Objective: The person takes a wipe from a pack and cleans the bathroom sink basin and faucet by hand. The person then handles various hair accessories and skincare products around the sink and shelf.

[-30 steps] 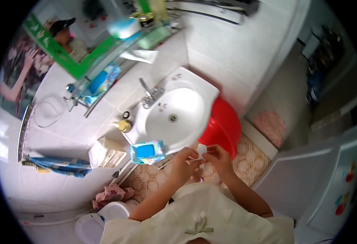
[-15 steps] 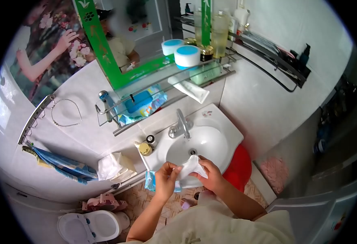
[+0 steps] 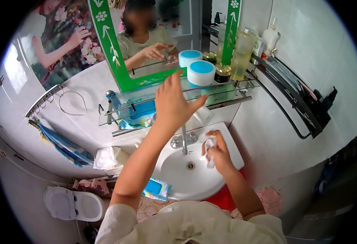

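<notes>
My left hand (image 3: 173, 102) is raised in front of the glass shelf, fingers and thumb spread, holding nothing I can see. Just beyond it stands a white jar with a blue lid (image 3: 201, 74), close to the hand. A white tube (image 3: 203, 116) on the shelf is partly hidden behind my thumb. Over the right side of the white sink (image 3: 172, 185), my right hand (image 3: 222, 156) grips a crumpled white wipe (image 3: 210, 151). Between the hands, the metal faucet (image 3: 184, 140) rises from the back of the sink.
A blue wipes pack (image 3: 157, 188) lies at the sink's front left edge, and another wipes pack (image 3: 139, 112) is on the shelf. The green-framed mirror (image 3: 154, 80) hangs behind. A tall bottle (image 3: 242, 55) stands right of the jars; a black wall rack (image 3: 298, 95) is at right.
My left hand has let go of the wipe and moved up toward the shelf. The wipe, formerly stretched between both hands, is now bunched in my right hand, which has moved up and right.
</notes>
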### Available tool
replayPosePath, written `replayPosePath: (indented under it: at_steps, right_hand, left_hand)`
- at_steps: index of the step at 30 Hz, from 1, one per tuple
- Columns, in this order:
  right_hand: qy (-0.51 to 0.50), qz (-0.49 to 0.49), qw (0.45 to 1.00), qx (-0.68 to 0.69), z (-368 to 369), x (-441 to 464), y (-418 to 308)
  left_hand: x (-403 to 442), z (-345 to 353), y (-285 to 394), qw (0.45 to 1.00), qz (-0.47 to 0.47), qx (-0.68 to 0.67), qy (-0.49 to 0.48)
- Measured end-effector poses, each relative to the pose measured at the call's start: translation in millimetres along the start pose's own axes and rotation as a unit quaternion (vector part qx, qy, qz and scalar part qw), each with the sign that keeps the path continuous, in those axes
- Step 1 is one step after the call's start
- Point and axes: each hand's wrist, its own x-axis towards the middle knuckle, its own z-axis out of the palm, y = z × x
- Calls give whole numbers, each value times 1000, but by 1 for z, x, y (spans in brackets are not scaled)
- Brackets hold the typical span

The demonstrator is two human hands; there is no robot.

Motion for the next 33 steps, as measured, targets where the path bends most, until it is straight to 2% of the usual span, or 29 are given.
replayPosePath:
  at_steps: [4,5,6,8,10,11,13,14,16,19,20,21,22,23,26,28,30,31,32,33]
  right_hand:
    - [82,-132,977,-146,-33,35,-54]
    - [122,-196,953,-196,-37,47,-67]
    - [162,-259,921,-243,-41,61,-78]
    - [243,-355,788,-441,-55,92,-98]
    - [277,-351,728,-519,-54,113,-116]
    - [274,-349,730,-520,-50,121,-124]
    - [302,-229,693,-614,-41,134,-135]
    - [297,-228,694,-615,-40,141,-136]
    - [305,-220,659,-652,-35,149,-135]
    - [313,-166,625,-695,-20,149,-138]
    - [309,-153,613,-711,-17,150,-136]
    - [310,-175,598,-718,-15,150,-134]
    - [315,-138,586,-733,-11,153,-137]
    - [321,-144,573,-740,-10,157,-136]
    - [312,-153,540,-767,-12,165,-131]
    - [319,-136,515,-784,-10,169,-129]
    - [289,-107,530,-790,-10,168,-134]
    - [286,-104,530,-791,-8,169,-136]
    - [277,-62,540,-792,-6,171,-138]
    - [268,-22,549,-791,-4,173,-138]
  left_hand:
    - [46,47,12,995,-80,57,-18]
    - [51,57,10,993,-96,65,-19]
    - [53,65,10,991,-112,72,-21]
    - [54,72,15,989,-122,69,-35]
    - [55,76,18,988,-133,63,-51]
    - [56,78,17,986,-156,37,-52]
    - [56,80,14,982,-183,13,-52]
    - [55,80,13,985,-170,-7,-31]
    - [53,78,9,986,-164,-24,-9]
    - [47,61,8,983,-48,-97,148]
    - [41,47,8,984,-58,-93,141]
    - [33,25,12,975,-26,-143,165]
    - [20,7,13,963,6,-192,189]
    - [4,-9,8,966,-6,-184,180]
    - [-61,-61,-10,934,-63,-341,86]
    - [-109,-85,-25,926,-129,-350,51]
    - [-168,-96,-56,933,-211,-291,16]
    - [-193,-96,-66,915,-267,-302,5]
    - [-214,-99,-72,902,-330,-276,-21]
    - [-236,-98,-85,908,-350,-228,-33]
